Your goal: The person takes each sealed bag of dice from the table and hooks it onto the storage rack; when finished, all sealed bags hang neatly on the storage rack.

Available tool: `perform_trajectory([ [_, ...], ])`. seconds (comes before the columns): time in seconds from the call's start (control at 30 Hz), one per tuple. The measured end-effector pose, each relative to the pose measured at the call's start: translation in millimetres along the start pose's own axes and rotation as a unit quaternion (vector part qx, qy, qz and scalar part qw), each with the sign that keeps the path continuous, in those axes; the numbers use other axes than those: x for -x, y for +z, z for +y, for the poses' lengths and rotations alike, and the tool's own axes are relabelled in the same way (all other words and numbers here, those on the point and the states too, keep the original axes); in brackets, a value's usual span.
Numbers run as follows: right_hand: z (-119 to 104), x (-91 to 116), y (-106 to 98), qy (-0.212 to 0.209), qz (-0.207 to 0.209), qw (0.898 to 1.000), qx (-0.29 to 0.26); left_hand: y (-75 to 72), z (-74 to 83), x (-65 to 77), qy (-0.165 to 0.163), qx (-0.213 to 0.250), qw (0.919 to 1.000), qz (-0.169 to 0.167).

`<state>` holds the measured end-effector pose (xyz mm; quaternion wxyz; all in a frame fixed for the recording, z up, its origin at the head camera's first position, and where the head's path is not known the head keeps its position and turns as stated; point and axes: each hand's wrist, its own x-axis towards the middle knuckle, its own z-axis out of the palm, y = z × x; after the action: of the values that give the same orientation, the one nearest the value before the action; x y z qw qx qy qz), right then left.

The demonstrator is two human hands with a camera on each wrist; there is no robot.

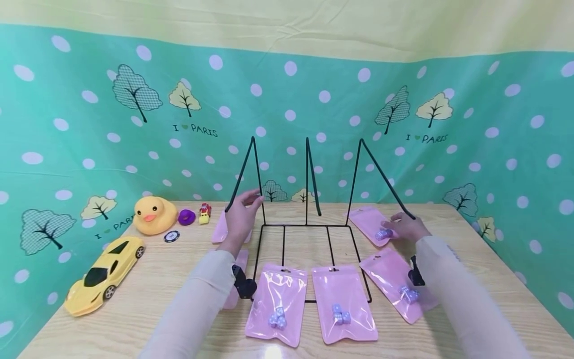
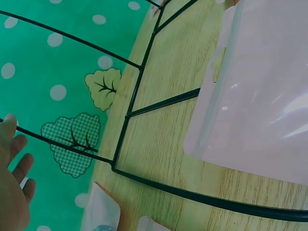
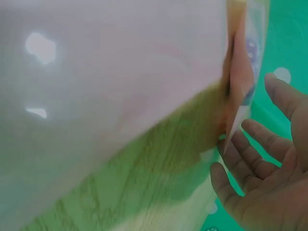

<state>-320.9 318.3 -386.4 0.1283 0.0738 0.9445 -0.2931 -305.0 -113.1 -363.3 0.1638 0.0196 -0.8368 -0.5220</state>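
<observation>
My left hand [image 1: 242, 212] is beside the left upright of a black wire rack [image 1: 306, 225], thumb and forefinger right at the wire. In the left wrist view its fingers [image 2: 21, 166] are relaxed and spread. My right hand [image 1: 405, 227] is over the far right pink zip pouch [image 1: 366, 223], which has purple dice in its lower end. The right wrist view has its fingers [image 3: 257, 166] spread beside the pouch's edge, with no curl round it. Just below lies another pink pouch of dice [image 1: 394, 284], partly under my right forearm.
Two pink dice pouches [image 1: 280, 294] [image 1: 343, 299] lie across the rack's front bar; two more [image 1: 222, 229] are partly behind my left arm. At left are a yellow toy car [image 1: 105, 274], a rubber duck [image 1: 154, 215], a purple toy [image 1: 186, 217], a small red-yellow toy [image 1: 205, 213] and a chip [image 1: 172, 236].
</observation>
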Motion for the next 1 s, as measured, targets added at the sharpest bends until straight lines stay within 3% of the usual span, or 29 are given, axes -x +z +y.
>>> perform_trajectory([
  [0.67, -5, -19, 6, 0.066, 0.001, 0.998, -0.006, 1.1, 3.7, -3.0, -0.014, 0.022, 0.9996, -0.009],
  [0.9, -6, -17, 3, 0.052, 0.0, 0.998, 0.027, -1.4, 7.8, -3.9, -0.024, 0.026, 0.9991, -0.025],
  [1.0, -6, -13, -1, 0.044, -0.001, 0.999, 0.012, -2.2, 9.3, -4.1, -0.028, 0.027, 0.9989, -0.027],
])
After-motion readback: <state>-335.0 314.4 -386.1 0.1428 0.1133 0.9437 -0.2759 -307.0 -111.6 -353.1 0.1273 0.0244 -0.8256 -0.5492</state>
